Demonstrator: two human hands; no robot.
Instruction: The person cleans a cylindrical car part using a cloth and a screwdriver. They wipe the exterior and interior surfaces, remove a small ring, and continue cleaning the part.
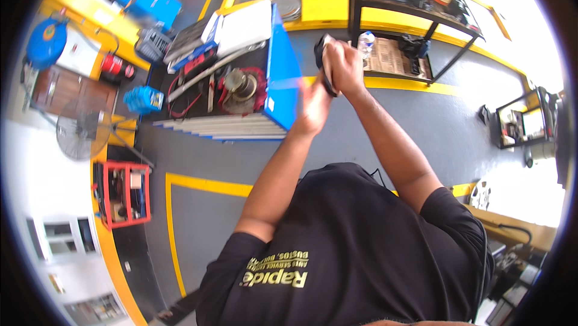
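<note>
One black object (319, 53), type unclear, clenched in right hand (345, 68), near blue drawer cabinet (282, 64). Left hand (313, 108) blurred, just beside object; cannot tell finger closure. Both forearms (388, 130) extended forward, converging.

Two bare hands, one left (314, 109) and one right (345, 68), come together around one black item (329, 87), with one blue drawer cabinet (284, 64) to their left bearing one flanged metal part (239, 85). Farther left are one pedestal fan (84, 127), one red fire extinguisher (117, 66), one round blue reel (46, 43) and one red-framed cart (123, 165). Far right there is one two-tier metal table (391, 6), with one clear plastic bottle (365, 43) and one cardboard sheet (386, 56) at its lower shelf.
</note>
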